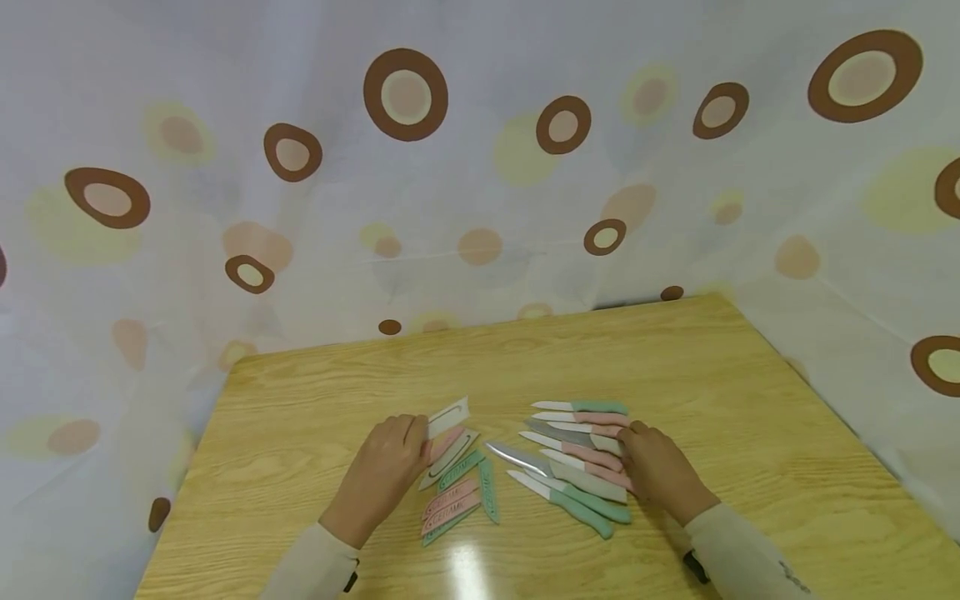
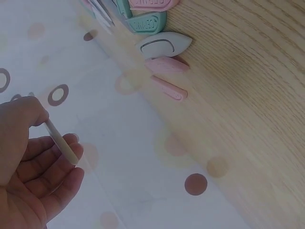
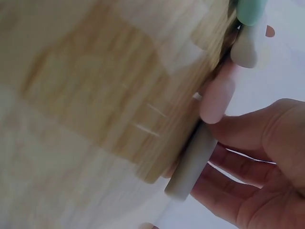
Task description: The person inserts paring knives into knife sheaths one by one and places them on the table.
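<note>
My left hand [image 1: 384, 468] pinches a cream blade sheath [image 1: 450, 415] with a slot outline, tilted up from the table. Seen from the left wrist, this sheath [image 2: 61, 144] lies edge-on between thumb and fingers. A pile of pink, green and cream sheaths [image 1: 453, 500], some stamped CERAMIC, lies just below and beside that hand. My right hand [image 1: 662, 468] is at the handle ends of a row of knives. In the right wrist view its thumb and fingers grip a cream knife handle [image 3: 190, 167], close beside a pink handle [image 3: 219, 99].
Several knives with green, pink and cream handles lie side by side, blades toward the left. One long steel blade [image 1: 517, 457] reaches nearest the sheaths. The wooden table [image 1: 337, 383] ends at a spotted cloth backdrop [image 1: 480, 183] behind and at both sides.
</note>
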The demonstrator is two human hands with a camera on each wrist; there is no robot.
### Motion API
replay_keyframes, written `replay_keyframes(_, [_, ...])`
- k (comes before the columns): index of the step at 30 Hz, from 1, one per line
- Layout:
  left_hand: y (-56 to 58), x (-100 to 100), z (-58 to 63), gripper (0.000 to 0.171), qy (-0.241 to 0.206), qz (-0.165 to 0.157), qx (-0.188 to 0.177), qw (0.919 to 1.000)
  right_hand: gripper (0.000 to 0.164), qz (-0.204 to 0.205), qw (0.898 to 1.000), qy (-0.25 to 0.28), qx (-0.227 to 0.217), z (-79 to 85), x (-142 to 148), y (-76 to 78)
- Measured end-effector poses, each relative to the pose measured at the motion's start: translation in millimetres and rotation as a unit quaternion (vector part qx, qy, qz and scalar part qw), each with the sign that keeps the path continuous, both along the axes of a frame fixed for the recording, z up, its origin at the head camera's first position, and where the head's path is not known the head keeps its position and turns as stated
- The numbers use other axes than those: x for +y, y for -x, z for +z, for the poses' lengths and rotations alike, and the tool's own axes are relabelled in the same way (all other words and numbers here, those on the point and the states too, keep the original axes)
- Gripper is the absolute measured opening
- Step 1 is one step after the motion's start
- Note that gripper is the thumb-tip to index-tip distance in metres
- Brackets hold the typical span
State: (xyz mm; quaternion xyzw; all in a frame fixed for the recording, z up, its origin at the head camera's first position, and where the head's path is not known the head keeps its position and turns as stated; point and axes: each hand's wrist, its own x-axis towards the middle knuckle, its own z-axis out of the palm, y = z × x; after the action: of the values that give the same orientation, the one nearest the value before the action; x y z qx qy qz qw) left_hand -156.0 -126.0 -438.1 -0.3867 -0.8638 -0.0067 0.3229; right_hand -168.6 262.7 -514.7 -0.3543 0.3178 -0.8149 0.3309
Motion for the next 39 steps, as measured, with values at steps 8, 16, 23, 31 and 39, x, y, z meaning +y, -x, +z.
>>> replay_keyframes(8, [-0.3,0.2,-0.8,0.025,-0.003,0.006,-0.015,0.9999,0.012,-0.405,0.408,-0.618,0.536,18.6,-13.4,-16.4])
replay_keyframes(16, [-1.9,-1.6,-4.2,0.022,-0.019,-0.003,-0.035,0.9992,0.049,-0.435,0.405,-0.62,0.513,32.0,-19.6,-25.3])
replay_keyframes(23, [-5.1,-1.9,-5.7,0.033,-0.052,-0.012,-0.053,0.9971,0.041,-0.475,0.447,-0.572,0.497,55.4,-38.1,-40.5])
replay_keyframes(31, [-8.7,-1.2,-8.0,0.036,-0.072,-0.016,-0.07,0.9949,0.048,-0.491,0.46,-0.531,0.515,68.2,-55.5,-47.6])
replay_keyframes(39, [-9.4,1.1,-8.3,0.038,-0.088,-0.024,-0.07,0.9933,0.049,-0.49,0.445,-0.53,0.53,69.3,-60.3,-46.2])
